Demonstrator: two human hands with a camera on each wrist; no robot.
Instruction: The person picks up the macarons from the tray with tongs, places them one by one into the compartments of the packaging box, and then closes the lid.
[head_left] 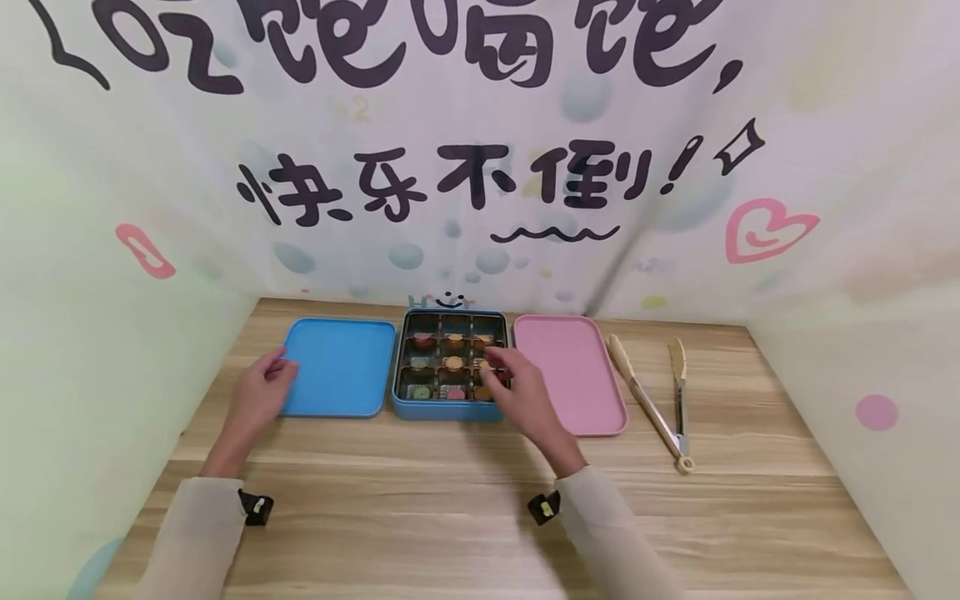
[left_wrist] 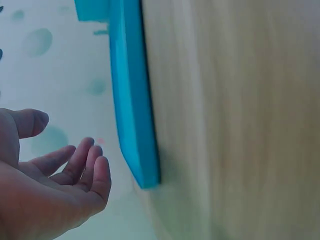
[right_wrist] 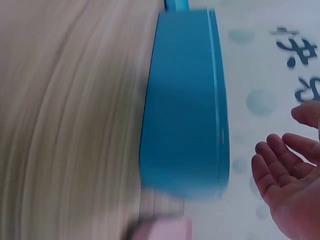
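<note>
A blue box (head_left: 442, 411) with a dark divided insert stands at the back middle of the table. Small round cookies (head_left: 454, 363) in several colours sit in its compartments; the back row shows none clearly. My right hand (head_left: 528, 400) hovers over the box's right side, fingers loosely bent. In the right wrist view that hand (right_wrist: 292, 175) holds nothing and is apart from the box wall (right_wrist: 182, 100). Beside the left edge of a flat blue tray or lid (head_left: 341, 367) is my left hand (head_left: 258, 392). Its fingers are relaxed and hold nothing in the left wrist view.
To the right of the box lies a pink tray or lid (head_left: 581, 375). Farther right, spread tongs (head_left: 657, 418) with beige tips rest on the wooden table (head_left: 420, 517). A white printed backdrop (head_left: 420, 258) rises behind the table, and pale walls flank both sides.
</note>
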